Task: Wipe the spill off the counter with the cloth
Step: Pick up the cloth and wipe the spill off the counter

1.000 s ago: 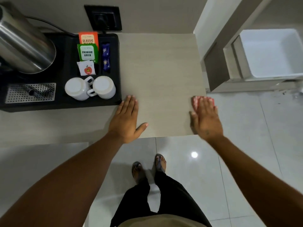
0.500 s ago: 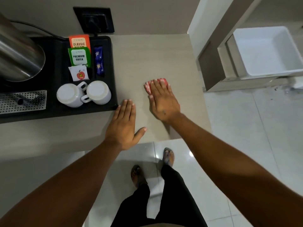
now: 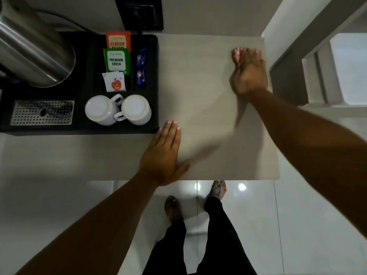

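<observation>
My right hand [image 3: 249, 76] lies flat at the far right corner of the beige counter [image 3: 208, 108], pressing down a small red cloth [image 3: 236, 54]. Only the cloth's edge shows past my fingertips; the rest is hidden under the palm. My left hand [image 3: 163, 155] rests flat on the counter near its front edge, fingers together, holding nothing, just right of the black tray. No spill is visible on the counter surface.
A black tray [image 3: 147, 128] at left holds two upturned white cups [image 3: 119, 110], tea sachets [image 3: 117, 60], a steel kettle [image 3: 31, 46] and a drip grate [image 3: 41, 113]. A wall socket [image 3: 142, 12] sits behind. The counter's right edge drops to a tiled floor [image 3: 297, 215].
My right hand has swept the cloth from the counter's front right to its middle, then out to the far right corner. My left hand has stayed put.
</observation>
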`<action>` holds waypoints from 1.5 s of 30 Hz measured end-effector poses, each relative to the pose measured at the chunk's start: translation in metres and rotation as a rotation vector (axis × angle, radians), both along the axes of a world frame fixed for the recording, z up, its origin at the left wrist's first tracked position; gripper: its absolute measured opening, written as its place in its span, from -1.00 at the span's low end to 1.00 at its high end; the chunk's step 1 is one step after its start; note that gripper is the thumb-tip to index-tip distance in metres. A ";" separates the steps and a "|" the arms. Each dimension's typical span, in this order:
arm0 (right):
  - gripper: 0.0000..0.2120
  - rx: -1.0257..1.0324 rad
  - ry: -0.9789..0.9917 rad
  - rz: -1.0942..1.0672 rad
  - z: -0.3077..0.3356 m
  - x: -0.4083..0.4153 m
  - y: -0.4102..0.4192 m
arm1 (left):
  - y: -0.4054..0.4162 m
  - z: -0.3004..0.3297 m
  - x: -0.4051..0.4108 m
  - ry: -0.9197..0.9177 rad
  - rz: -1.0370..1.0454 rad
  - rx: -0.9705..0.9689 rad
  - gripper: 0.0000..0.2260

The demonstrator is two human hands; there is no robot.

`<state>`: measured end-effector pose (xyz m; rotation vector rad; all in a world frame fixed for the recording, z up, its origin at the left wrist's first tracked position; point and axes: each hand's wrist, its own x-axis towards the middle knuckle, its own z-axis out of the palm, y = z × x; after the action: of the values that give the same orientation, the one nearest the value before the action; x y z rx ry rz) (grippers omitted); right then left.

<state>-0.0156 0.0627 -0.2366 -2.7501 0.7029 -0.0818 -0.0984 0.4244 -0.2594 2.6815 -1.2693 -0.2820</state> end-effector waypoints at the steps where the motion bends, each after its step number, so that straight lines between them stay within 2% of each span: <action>1: -0.43 -0.002 0.000 -0.017 -0.001 -0.012 0.004 | 0.000 0.000 0.000 0.004 0.006 0.006 -0.14; 4: -0.41 0.013 -0.005 -0.069 0.004 -0.060 0.030 | -0.002 0.002 -0.002 0.009 0.009 0.015 -0.13; 6: -0.42 0.049 -0.039 -0.031 0.005 -0.098 0.066 | -0.002 0.003 -0.003 0.007 0.015 0.025 -0.12; 10: -0.45 0.041 -0.064 0.248 -0.007 -0.143 0.156 | -0.003 0.003 -0.005 -0.015 0.017 0.033 -0.12; 13: -0.42 0.029 -0.054 0.383 -0.011 -0.139 0.160 | -0.001 0.003 -0.005 -0.011 0.010 0.031 -0.12; 15: -0.39 0.027 -0.048 0.297 -0.009 -0.137 0.130 | -0.001 0.004 -0.007 -0.007 0.009 0.026 -0.12; 18: -0.43 0.060 -0.027 -0.037 -0.006 -0.153 0.076 | -0.001 0.004 -0.007 -0.013 0.012 0.015 -0.13; 21: -0.46 0.041 -0.052 -0.108 -0.003 -0.186 0.079 | -0.001 0.004 -0.005 -0.019 0.009 0.015 -0.12; 28: -0.40 0.022 -0.095 0.244 -0.011 -0.207 0.184 | -0.004 0.004 -0.006 -0.041 -0.006 0.019 -0.12; 31: -0.39 0.018 -0.092 0.331 -0.014 -0.192 0.159 | -0.002 0.000 -0.006 -0.074 -0.002 0.017 -0.13; 35: -0.46 0.075 -0.091 -0.016 -0.007 -0.186 0.079 | -0.002 0.000 -0.005 -0.066 -0.002 0.014 -0.14; 38: -0.50 0.121 -0.056 -0.085 -0.002 -0.201 0.038 | -0.004 0.002 -0.005 -0.048 0.006 0.048 -0.12; 42: -0.38 0.209 -0.090 -0.131 0.010 -0.214 0.020 | -0.039 0.011 -0.007 0.047 0.088 0.032 -0.09; 45: -0.27 0.202 -0.167 -0.174 0.030 -0.211 -0.006 | -0.113 0.029 -0.003 0.058 0.027 -0.038 -0.09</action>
<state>-0.2264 0.0562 -0.2071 -2.4530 0.8520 -0.2596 -0.1011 0.3118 -0.2306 2.6361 -1.2093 -0.3263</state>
